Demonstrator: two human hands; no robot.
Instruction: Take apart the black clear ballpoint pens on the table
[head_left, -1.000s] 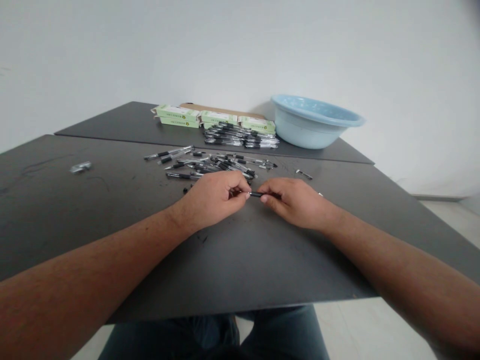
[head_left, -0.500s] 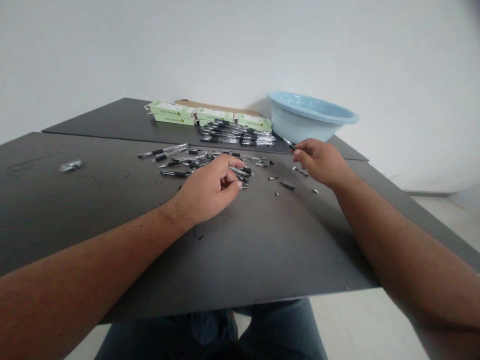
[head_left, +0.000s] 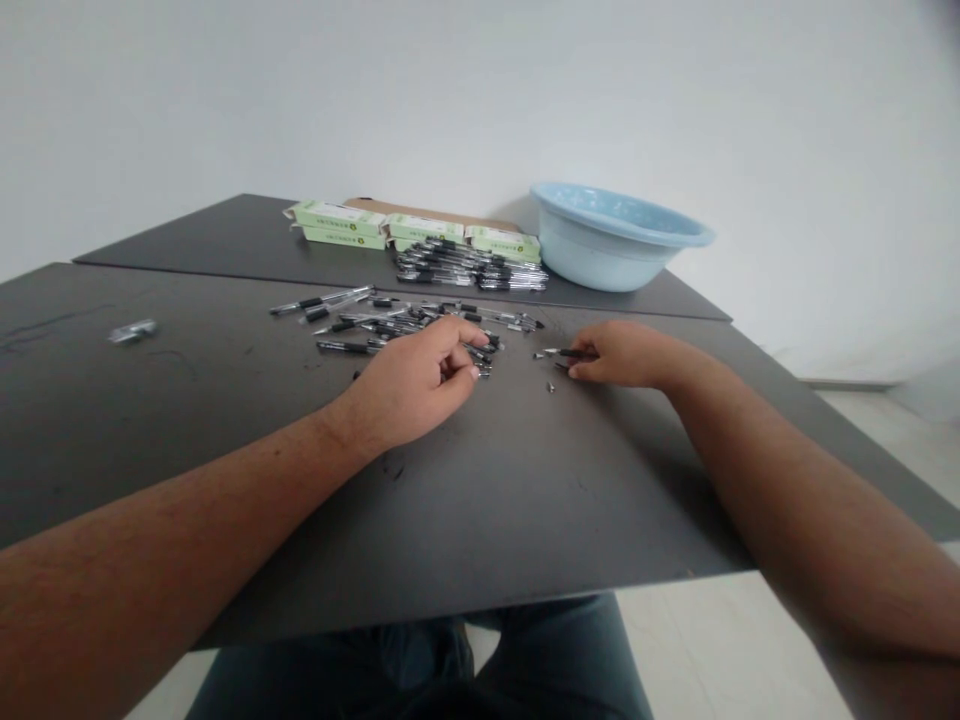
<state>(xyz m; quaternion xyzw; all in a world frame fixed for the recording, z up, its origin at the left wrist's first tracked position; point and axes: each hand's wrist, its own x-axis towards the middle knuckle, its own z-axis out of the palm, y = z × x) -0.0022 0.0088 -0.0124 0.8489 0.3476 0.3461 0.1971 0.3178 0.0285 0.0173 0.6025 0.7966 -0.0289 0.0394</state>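
My right hand [head_left: 622, 353] grips a pen [head_left: 571, 352] with a black section, its pale tip pointing left. Beneath it, the fingertips reach a small black pen part [head_left: 562, 366] on the table. Small silvery pen tips [head_left: 550, 387] lie just left of that hand. My left hand [head_left: 427, 375] rests at the near edge of a loose pile of clear and black pens [head_left: 390, 322], partly hiding it. Its thumb and forefinger are apart with nothing visible between them, while the other fingers curl inward.
Behind the pile, a neat stack of pens [head_left: 450, 265] lies before green-and-white boxes [head_left: 341, 225]. A light blue basin [head_left: 607, 240] stands at the back right. On the left of the dark table [head_left: 510, 500] sits a small clear bundle [head_left: 133, 331].
My right hand has come down and nearer with the pen, from beside the basin to the small parts on the table. My left hand has stayed almost still.
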